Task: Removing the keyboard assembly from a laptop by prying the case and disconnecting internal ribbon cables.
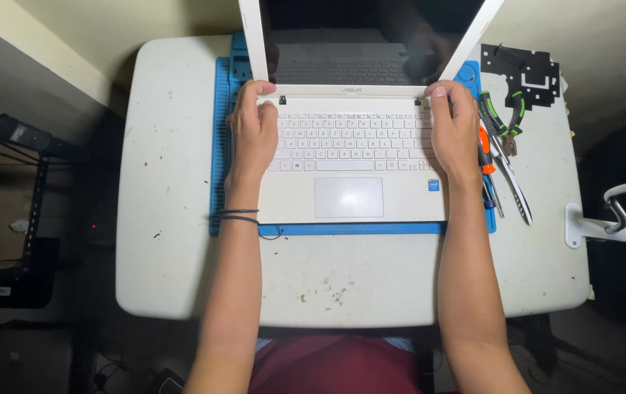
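A white laptop (349,197) lies open on a blue work mat (219,146), its dark screen (371,29) tilted up toward me. My left hand (252,135) rests on the left end of the keyboard, fingertips pressing at the left hinge corner. At the right end of the keyboard, my right hand (453,131) has its thumb and fingers at the right hinge corner. Both hands press on the laptop near the base of the screen frame.
The mat sits on a stained white table (174,255). Pliers with green handles (501,117), an orange-handled tool (484,144) and slim metal tools lie right of the laptop. A black metal plate (524,69) is at back right. A white lamp clamp (590,228) grips the right edge.
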